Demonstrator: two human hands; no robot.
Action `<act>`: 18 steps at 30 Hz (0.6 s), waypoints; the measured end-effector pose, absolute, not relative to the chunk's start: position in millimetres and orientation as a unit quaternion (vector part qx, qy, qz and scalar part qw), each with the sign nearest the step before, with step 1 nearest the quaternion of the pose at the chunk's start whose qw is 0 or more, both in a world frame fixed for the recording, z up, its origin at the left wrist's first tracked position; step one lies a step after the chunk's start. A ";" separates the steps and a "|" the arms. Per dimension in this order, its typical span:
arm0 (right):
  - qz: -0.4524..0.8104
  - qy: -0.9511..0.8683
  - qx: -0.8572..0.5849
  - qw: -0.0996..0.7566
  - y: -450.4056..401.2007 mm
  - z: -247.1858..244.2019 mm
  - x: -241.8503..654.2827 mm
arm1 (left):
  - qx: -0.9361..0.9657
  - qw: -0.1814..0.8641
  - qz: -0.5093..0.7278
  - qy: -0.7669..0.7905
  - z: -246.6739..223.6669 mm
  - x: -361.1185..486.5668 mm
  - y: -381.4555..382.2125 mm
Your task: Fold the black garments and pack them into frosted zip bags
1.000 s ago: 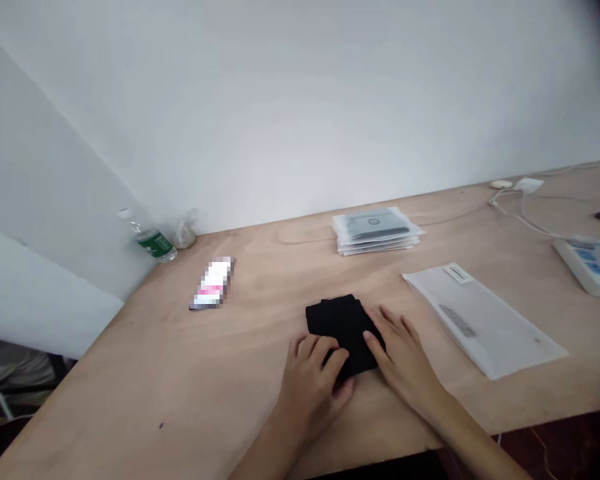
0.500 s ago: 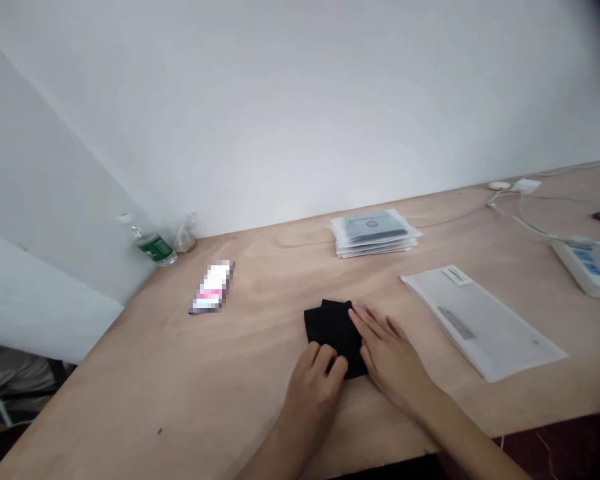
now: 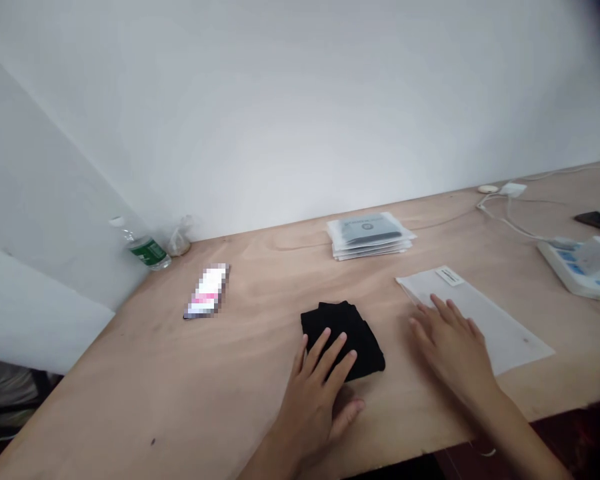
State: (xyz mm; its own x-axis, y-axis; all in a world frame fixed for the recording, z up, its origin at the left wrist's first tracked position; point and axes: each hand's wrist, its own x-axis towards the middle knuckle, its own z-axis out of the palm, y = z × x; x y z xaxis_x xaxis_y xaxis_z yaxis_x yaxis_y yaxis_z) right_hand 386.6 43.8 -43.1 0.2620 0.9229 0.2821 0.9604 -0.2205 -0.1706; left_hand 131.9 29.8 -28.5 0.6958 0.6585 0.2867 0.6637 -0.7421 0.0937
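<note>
A folded piece of black cloth [image 3: 365,343] lies on the wooden table [image 3: 240,373]. My left hand [image 3: 320,387] rests on its near left part, fingers spread and thumb out to the side. Further right, my right hand [image 3: 453,340] is over the left side of a flat, frosted white plastic bag [image 3: 510,333], its fingers apart and nothing in them. Whether that hand touches the bag I cannot tell. A white label [image 3: 449,276] sits at the bag's far end.
Behind the cloth stands a stack of packed frosted bags [image 3: 370,240]. A phone [image 3: 207,291] lies on the left, near a plastic bottle [image 3: 150,253] and a small tied bag [image 3: 181,240]. On the right are a power strip [image 3: 575,273], cables and a dark phone [image 3: 595,220].
My right hand has left the black cloth and moved right to the frosted bag. My left hand's curled fingers have spread out flat on the cloth.
</note>
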 end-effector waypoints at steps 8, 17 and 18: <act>-0.105 -0.709 -0.661 0.222 40.7 -27.8 355.7 | -0.852 0.085 -0.332 -0.396 -9.7 127.6 32.7; -0.080 -0.852 -0.432 0.285 47.3 4.7 295.2 | -0.801 0.133 -0.283 -0.511 -3.9 110.1 50.2; -0.073 -0.823 -0.460 0.326 48.1 3.0 296.1 | -0.795 0.128 -0.281 -0.523 -9.8 106.1 52.4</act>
